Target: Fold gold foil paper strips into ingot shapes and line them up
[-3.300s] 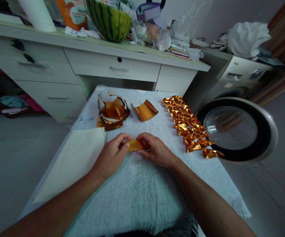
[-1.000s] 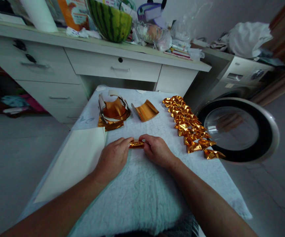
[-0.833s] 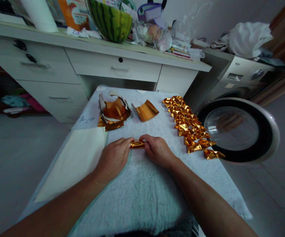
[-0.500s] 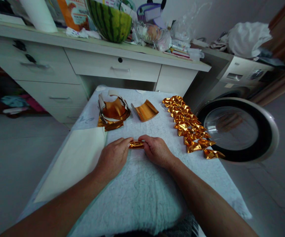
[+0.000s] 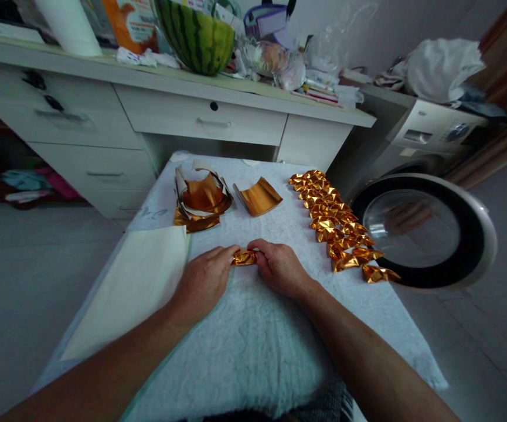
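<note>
No legible text, brand or number anywhere; everything is too small or blurred. Candidates: orange packet on the rear bench has a pale printed panel with lines of lettering, unreadable. Pack behind the watermelon shows coloured print, same problem. Washing machine has a small logo-like mark at the panel's upper left, can't resolve it. Pale sticker below its detergent drawer: can't tell if printed.
</note>
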The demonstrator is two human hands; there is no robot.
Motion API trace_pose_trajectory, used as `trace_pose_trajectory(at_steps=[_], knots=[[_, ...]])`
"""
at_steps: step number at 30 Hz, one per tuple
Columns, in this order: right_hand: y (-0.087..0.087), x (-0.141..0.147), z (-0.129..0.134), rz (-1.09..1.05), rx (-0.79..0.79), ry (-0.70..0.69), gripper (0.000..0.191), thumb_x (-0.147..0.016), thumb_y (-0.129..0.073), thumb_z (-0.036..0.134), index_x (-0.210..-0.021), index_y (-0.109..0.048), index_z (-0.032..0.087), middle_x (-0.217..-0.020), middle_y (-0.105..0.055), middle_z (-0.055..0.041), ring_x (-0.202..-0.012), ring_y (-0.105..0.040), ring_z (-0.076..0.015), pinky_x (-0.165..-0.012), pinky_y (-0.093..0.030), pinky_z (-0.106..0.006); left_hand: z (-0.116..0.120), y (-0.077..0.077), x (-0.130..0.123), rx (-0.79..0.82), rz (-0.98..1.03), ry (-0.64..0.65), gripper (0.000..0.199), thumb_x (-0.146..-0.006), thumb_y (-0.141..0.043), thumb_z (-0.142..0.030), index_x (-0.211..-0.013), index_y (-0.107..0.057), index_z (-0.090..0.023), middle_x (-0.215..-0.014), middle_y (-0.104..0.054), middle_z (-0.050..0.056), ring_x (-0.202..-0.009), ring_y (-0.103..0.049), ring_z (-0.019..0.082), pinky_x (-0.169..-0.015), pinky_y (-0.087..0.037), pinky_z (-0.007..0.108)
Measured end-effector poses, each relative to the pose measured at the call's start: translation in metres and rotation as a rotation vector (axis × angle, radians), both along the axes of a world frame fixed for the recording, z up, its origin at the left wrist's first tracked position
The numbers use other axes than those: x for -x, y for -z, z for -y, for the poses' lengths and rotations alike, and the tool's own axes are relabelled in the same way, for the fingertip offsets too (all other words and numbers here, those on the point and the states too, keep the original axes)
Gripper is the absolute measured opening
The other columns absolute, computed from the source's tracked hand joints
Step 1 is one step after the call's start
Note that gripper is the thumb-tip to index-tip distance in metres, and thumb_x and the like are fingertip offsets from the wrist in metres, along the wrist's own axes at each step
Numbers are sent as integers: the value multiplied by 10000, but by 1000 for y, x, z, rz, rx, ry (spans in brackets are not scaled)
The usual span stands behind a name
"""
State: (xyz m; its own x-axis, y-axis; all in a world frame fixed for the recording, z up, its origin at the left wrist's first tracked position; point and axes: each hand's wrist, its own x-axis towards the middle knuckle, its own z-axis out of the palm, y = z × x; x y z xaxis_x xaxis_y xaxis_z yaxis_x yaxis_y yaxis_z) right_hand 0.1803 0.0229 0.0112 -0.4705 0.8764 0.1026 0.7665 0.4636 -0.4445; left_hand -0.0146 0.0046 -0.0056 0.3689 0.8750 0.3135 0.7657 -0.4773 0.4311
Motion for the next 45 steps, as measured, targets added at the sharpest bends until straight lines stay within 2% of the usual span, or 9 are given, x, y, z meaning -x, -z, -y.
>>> trace_pose_trajectory(at_steps=[7, 13, 23, 31, 38, 43, 45], knots=[[0, 2, 3, -42, 17, -45, 284, -923, -420, 153, -1141, -597, 198, -931, -735, -39, -805, -679, -169, -731, -454, -247, -1, 1, 2, 1, -51, -57, 385, -894, -387, -112, -1199, -618, -151, -1032, -723, 92, -925, -692, 212, -835, -561, 344], [3, 2, 2, -34, -8, -18, 306, -910, -426, 139, -1161, -592, 198, -979, -740, -47, -842, -686, -173, -773, -463, -259, -2, 1, 1, 4, -72, -8, 362, -909, -406, -122, -1180, -638, -179, -994, -736, 79, -899, -697, 202, -823, -560, 326], [2, 3, 2, 11, -4, -7, 302, -912, -425, 150, -1157, -597, 192, -969, -742, -56, -843, -689, -184, -762, -468, -264, -2, 5, 1, 30, -84, 14, 375, -910, -409, -106, -1214, -626, -140, -1072, -733, 114, -941, -702, 232, -848, -564, 375], [1, 4, 0, 29, -1, 36, 301, -920, -417, 139, -1169, -579, 185, -989, -736, -64, -860, -683, -186, -778, -464, -268, 1, -2, -3, 86, -99, 14, 393, -894, -399, -101, -1205, -627, -176, -1047, -737, 81, -936, -699, 208, -847, -557, 343], [1, 3, 2, -25, 30, -66, 288, -937, -415, 162, -1187, -555, 201, -969, -733, -47, -835, -685, -174, -753, -465, -257, -2, 2, 1, 23, -80, -51, 380, -918, -387, -132, -1216, -624, -146, -1085, -729, 106, -968, -696, 229, -870, -557, 369], [2, 3, 1, 10, 18, -14, 314, -925, -415, 150, -1203, -556, 191, -969, -735, -58, -835, -686, -184, -754, -462, -267, -1, 3, -1, 50, -67, -12, 380, -918, -386, -119, -1208, -631, -140, -1063, -731, 112, -958, -700, 228, -872, -562, 373], [2, 2, 1, -2, 14, -34, 308, -925, -414, 151, -1193, -560, 193, -976, -733, -57, -837, -683, -181, -759, -461, -266, -1, 3, -1, 57, -67, -15, 382, -915, -387, -117, -1208, -632, -137, -1067, -730, 115, -964, -699, 232, -879, -560, 378]])
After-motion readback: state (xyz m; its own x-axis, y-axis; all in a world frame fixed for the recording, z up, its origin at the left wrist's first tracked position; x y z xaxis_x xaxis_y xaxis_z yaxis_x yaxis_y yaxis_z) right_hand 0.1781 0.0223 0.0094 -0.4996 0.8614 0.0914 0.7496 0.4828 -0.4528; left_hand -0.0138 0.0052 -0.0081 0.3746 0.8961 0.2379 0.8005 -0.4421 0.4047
